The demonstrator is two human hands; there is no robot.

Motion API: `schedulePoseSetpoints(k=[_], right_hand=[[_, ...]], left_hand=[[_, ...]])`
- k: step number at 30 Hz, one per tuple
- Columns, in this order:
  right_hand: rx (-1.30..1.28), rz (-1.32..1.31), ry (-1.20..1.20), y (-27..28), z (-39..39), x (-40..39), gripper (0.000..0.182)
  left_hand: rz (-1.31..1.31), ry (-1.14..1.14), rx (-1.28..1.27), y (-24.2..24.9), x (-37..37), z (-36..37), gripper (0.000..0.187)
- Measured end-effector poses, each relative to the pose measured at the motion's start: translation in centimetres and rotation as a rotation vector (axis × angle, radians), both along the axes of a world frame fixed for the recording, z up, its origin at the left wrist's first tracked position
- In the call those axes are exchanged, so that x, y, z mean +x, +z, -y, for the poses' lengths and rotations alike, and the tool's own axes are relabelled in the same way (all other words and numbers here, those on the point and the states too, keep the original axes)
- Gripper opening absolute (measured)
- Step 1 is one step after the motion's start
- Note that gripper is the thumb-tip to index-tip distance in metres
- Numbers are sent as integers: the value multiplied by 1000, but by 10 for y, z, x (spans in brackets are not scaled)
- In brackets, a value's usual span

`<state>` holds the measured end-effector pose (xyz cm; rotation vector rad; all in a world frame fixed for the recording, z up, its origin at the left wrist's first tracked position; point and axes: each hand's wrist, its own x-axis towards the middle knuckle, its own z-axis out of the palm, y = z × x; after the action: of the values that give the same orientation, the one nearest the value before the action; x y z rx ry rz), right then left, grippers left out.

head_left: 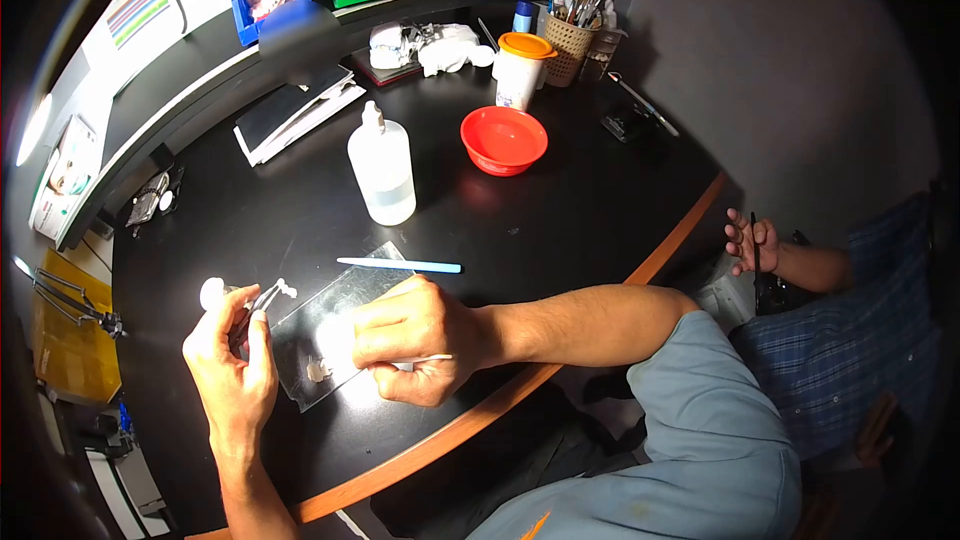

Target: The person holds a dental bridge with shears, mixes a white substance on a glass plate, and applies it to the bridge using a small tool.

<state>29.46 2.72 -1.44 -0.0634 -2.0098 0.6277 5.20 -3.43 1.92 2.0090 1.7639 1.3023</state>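
Note:
My left hand [232,370] is closed around a dark metal pair of tweezers [262,302], whose tips hold a small white tooth-like piece [288,289]. Just past its fingers shows a white rounded thing [212,293]. Over a glass slab [296,355] my right hand [418,342] pinches a slim, light-coloured handled tool [436,358]; its working end is hidden by the fingers. A dab of cream paste [318,370] lies on the slab, left of my right hand. A blue-and-white pen-like tool [400,265] rests across the slab's far edge.
Behind the slab stand a squeeze bottle [382,170], a red bowl [503,142] and a white tub with orange lid [520,70]. Papers [300,115] lie back left; a brush basket [570,45] stands back right. Another person [830,340] sits at the right, beyond the wooden table edge [480,418].

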Motion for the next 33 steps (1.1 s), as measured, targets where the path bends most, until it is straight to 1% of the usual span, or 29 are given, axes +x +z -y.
schedulePoseSetpoints(k=[15,18,30,33], right_hand=[[12,2,8,-1,0,0,10],[6,-21,17,-1,-1,-1,10],[2,-25,9,-3,1,-1,9],[3,-23,16,-3,1,0,9]], left_hand=[[8,-2,-20,1,1,1,19],[9,-1,-41,3,0,1,22],[13,-24,16,0,-1,0,21],[12,-10,5,6,2,1,20]])
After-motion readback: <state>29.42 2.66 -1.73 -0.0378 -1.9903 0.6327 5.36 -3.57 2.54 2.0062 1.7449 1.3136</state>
